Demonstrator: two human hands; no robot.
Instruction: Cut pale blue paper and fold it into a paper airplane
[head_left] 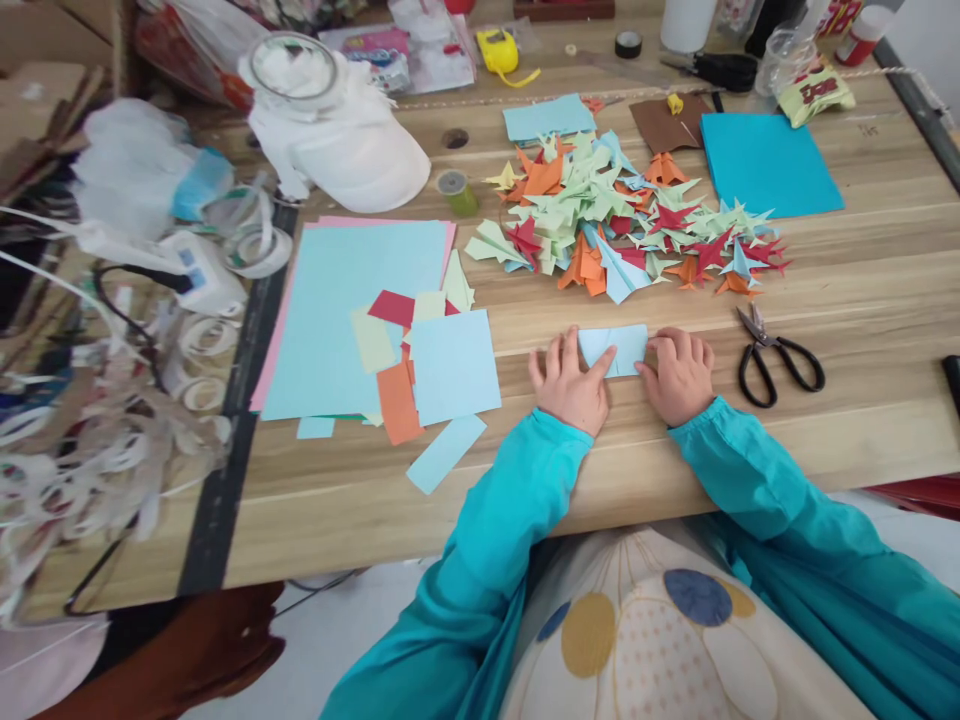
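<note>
A small light blue piece of folded paper (627, 351) lies on the table between my hands, with a crease or edge running down it. My left hand (571, 385) holds down its left part, the thumb on the sheet, the forefinger at the upper left corner and the other fingers spread. At the right end, my right hand (681, 377) grips the paper's edge between thumb and curled fingers. Black-handled scissors (780, 355) rest partly open to the right. Behind the hands is a heap of folded paper shapes (592, 200) in green, orange, red and blue.
Left of my hands, loose paper pieces (456, 366) lie over large coloured sheets (330, 320). A turquoise sheet stack (772, 165) sits at the back right. A green spool (457, 192), yellow tape measure (501, 55) and white bundle (337, 130) stand farther back. Tape rolls (195, 370) crowd the left.
</note>
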